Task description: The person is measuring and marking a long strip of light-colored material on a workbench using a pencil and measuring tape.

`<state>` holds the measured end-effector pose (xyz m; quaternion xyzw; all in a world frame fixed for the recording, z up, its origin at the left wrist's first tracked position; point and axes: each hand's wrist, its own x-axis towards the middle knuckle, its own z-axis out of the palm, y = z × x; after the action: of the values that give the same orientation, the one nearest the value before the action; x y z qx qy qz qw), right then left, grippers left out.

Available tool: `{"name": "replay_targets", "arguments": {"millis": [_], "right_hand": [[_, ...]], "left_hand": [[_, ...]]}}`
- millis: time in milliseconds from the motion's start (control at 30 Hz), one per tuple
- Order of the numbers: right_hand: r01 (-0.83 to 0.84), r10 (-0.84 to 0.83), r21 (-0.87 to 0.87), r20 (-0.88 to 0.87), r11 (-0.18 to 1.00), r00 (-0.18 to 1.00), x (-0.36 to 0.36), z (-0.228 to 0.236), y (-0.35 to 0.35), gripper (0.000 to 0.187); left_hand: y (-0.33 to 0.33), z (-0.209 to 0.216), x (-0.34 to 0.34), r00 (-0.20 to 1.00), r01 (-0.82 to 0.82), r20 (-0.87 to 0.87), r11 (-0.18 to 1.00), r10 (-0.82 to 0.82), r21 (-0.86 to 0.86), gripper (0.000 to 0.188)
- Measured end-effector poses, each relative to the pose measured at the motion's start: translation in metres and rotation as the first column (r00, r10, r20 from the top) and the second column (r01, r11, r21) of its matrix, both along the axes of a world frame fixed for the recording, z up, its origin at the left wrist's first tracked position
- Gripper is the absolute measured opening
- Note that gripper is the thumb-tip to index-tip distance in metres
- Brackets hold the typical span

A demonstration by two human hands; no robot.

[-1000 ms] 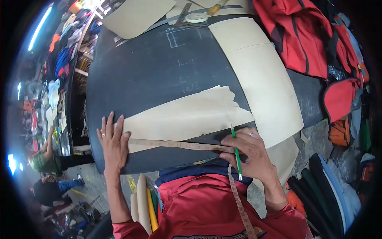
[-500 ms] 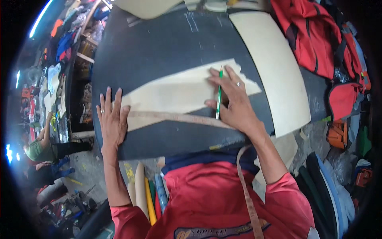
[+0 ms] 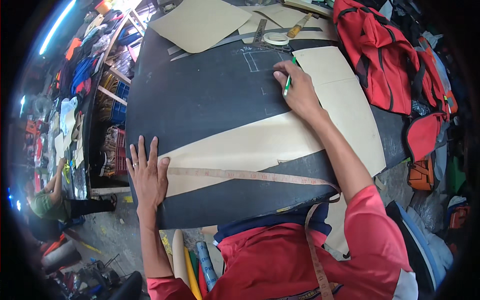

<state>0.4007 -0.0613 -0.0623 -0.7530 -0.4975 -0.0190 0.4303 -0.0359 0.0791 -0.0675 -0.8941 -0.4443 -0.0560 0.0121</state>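
My left hand (image 3: 147,177) lies flat with fingers spread at the left end of a long beige paper piece (image 3: 240,145), by the end of a tape measure (image 3: 250,175). The tape runs right across the paper and the dark tabletop (image 3: 200,95), then drops over the near edge and hangs down my shirt front. Beyond the paper's far edge, my right hand (image 3: 301,92) is closed round a green pencil (image 3: 287,86), over the tabletop beside a larger beige sheet (image 3: 360,120). Pale drawn marks show on the dark surface near it.
At the table's far side lie another beige sheet (image 3: 200,22), a metal square (image 3: 258,34), a tape roll (image 3: 276,43) and a wooden-handled tool (image 3: 300,25). A red bag (image 3: 370,55) sits far right. Another person (image 3: 47,204) works at the left.
My right hand has lifted off the paper and moved away from me with the pencil. My left hand stays at the paper's left end. The view has shifted, showing more of the table's far side.
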Motion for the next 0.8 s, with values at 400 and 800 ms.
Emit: {"name": "replay_targets", "arguments": {"millis": [400,800], "right_hand": [[0.205,-0.119,-0.118,0.507,0.972,0.854,0.237,-0.103,0.042,0.046],[-0.016,0.095,-0.304,0.247,0.952,0.964,0.273,-0.124,0.095,0.062]], "left_hand": [[0.003,-0.007,0.014,0.945,0.089,0.311,0.994,-0.106,0.068,0.062],[-0.007,-0.018,-0.003,0.95,-0.001,0.31,0.989,0.047,-0.148,0.073]]}}
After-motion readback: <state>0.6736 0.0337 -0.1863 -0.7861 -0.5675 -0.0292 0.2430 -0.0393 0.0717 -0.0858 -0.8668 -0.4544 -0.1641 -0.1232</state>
